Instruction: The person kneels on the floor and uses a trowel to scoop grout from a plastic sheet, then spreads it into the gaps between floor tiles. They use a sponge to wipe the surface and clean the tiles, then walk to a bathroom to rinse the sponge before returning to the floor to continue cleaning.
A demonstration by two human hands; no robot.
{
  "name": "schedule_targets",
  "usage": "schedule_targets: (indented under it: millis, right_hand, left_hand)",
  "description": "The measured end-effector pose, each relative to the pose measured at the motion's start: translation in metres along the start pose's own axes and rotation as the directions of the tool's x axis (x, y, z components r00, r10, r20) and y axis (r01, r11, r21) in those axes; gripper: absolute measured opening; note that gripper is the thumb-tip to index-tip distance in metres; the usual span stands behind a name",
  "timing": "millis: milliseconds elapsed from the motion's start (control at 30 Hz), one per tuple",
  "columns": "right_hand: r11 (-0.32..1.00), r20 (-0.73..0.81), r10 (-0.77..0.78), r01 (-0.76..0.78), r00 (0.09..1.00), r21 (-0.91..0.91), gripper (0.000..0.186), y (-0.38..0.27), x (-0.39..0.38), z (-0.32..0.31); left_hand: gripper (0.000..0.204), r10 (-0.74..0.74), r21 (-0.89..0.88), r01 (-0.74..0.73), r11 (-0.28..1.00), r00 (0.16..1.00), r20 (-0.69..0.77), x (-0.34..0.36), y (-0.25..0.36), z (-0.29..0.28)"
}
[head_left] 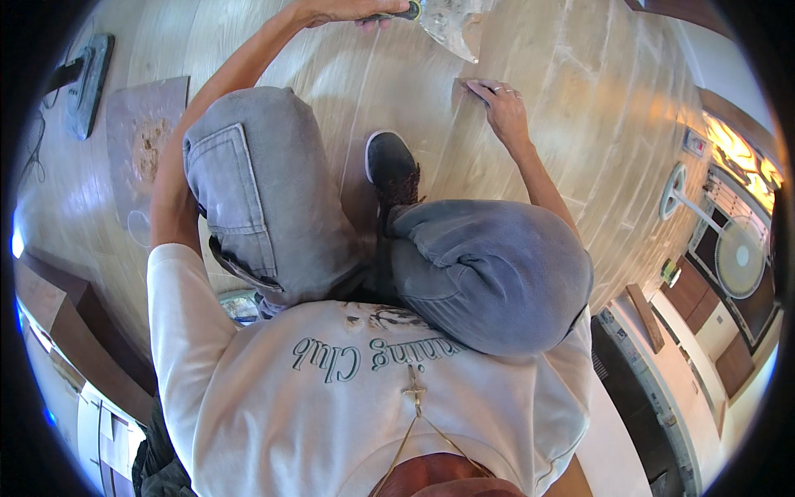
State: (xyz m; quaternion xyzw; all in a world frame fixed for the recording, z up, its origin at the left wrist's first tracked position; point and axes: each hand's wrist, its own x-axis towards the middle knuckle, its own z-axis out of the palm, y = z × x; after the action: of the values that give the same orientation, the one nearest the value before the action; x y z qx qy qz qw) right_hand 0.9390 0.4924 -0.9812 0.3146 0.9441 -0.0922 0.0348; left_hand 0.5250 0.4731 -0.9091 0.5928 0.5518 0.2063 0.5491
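At the top edge of the head view, my left hand [344,10] is closed round the dark handle of a putty knife. The wide metal blade [451,26] of the putty knife points right, over the wood-plank floor, and is smeared with pale material. Farther right, my right hand [503,109] is down at the floor. Its fingers press together on a thin, flat, dark piece [477,91], mostly hidden by them, whose kind I cannot make out. A brownish patch shows on the planks beside that piece.
At left lies a brown board [124,178] with crumbly tan material on it. Beyond it is a dark flat-headed tool [89,87] with a cable nearby. A white fan [739,258] stands at right. Wooden furniture [70,331] sits at lower left. My dark shoe [392,166] rests between the hands.
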Motion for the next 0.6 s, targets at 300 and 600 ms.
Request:
schedule_targets:
  millis: [300, 600]
  right_hand:
    - [0.992, 0.054, -0.12, 0.117, 0.991, 0.056, 0.05, -0.004, -0.027, 0.003]
    - [0.983, 0.067, -0.178, 0.174, 0.982, 0.064, 0.051, -0.016, -0.051, 0.008]
  left_hand:
    - [0.046, 0.042, -0.122, -0.045, 0.991, 0.999, -0.022, -0.004, 0.001, -0.005]
    - [0.044, 0.053, -0.15, -0.051, 0.987, 0.998, 0.014, -0.004, -0.004, -0.004]
